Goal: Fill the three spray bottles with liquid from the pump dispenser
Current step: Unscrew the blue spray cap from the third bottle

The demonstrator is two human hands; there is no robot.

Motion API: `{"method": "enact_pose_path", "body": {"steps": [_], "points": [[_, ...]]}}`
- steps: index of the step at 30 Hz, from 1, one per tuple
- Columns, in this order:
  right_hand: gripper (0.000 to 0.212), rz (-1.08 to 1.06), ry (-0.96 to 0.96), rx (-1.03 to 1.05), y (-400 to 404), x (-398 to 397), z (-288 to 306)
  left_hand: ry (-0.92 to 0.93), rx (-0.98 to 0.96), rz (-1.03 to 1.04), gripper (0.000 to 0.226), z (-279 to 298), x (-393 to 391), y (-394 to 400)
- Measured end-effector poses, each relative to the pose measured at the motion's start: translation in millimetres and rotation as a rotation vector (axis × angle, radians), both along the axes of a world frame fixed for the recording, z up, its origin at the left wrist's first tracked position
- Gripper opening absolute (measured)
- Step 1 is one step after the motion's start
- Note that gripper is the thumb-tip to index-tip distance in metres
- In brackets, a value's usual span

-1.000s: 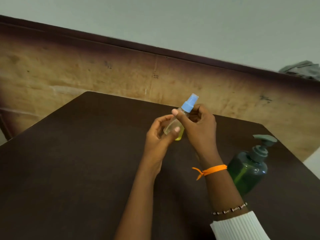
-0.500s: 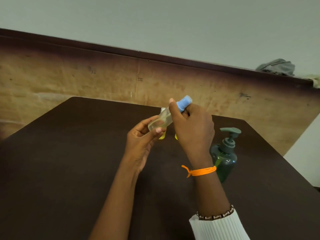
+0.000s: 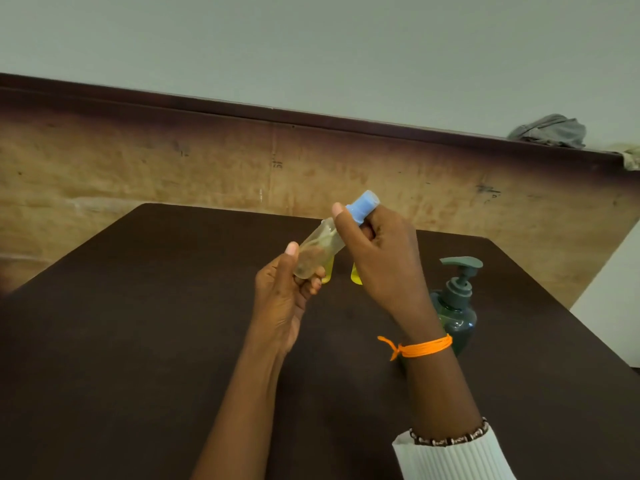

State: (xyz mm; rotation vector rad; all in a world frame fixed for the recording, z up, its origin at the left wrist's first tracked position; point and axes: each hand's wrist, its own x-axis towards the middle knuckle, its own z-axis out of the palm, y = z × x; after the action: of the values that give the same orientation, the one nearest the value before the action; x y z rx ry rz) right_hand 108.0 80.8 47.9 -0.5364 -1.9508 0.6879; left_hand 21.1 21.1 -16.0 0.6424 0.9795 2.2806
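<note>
I hold a small clear spray bottle [image 3: 320, 249] tilted over the dark table [image 3: 138, 323]. My left hand [image 3: 282, 296] grips its lower body. My right hand [image 3: 379, 258] pinches its blue spray cap [image 3: 363, 204] at the upper end. Behind my hands two other small bottles with yellow liquid peek out: one [image 3: 328, 271] by my left fingers, another [image 3: 355, 277] under my right palm; most of each is hidden. The dark green pump dispenser [image 3: 455, 306] stands upright on the table just right of my right wrist.
A brown wooden panel [image 3: 173, 168] runs behind the table's far edge. A grey cloth [image 3: 550, 131] lies on its top ledge at the right. The table's right edge [image 3: 568, 320] slants close to the dispenser.
The bottle has tipped from nearly upright to a slant, base down-left and cap up-right. Both hands keep their grip. My view has shifted, so the dispenser appears further back.
</note>
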Motion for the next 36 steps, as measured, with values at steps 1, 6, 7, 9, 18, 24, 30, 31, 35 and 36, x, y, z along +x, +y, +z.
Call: {"method": "enact_pose_path", "body": {"steps": [1, 6, 7, 9, 18, 24, 30, 31, 35, 36], "points": [[0.041, 0.024, -0.042, 0.016, 1, 3, 3, -0.034, 0.039, -0.014, 0.029, 2, -1, -2], [0.024, 0.164, 0.038, -0.152, 6, 13, 13, -0.032, 0.093, 0.007, 0.02, 1, -9, -4], [0.023, 0.14, 0.037, -0.154, 6, 12, 12, -0.031, 0.084, 0.004, 0.022, 1, -8, -5], [0.016, 0.083, -0.01, -0.089, 10, 13, 10, -0.032, 0.06, 0.0, 0.023, 1, -9, -6], [0.019, 0.011, -0.114, -0.049, 10, 22, 11, -0.041, 0.053, -0.006, 0.018, 1, -6, -4], [0.039, 0.239, -0.128, -0.095, 14, 30, 17, -0.065, 0.034, -0.024, 0.018, 1, -6, -4], [0.014, 0.076, -0.083, -0.181, 14, 23, 11, -0.056, 0.032, -0.049, 0.029, -2, -6, -2], [0.003, 0.123, -0.104, -0.195, 13, 25, 14, -0.058, 0.031, -0.049, 0.029, -2, -6, -2], [0.034, 0.174, -0.113, -0.162, 16, 32, 15, -0.079, 0.027, -0.054, 0.026, -2, -7, -2], [0.028, 0.128, -0.095, -0.174, 16, 31, 14, -0.078, 0.021, -0.06, 0.026, -3, -6, -2]]}}
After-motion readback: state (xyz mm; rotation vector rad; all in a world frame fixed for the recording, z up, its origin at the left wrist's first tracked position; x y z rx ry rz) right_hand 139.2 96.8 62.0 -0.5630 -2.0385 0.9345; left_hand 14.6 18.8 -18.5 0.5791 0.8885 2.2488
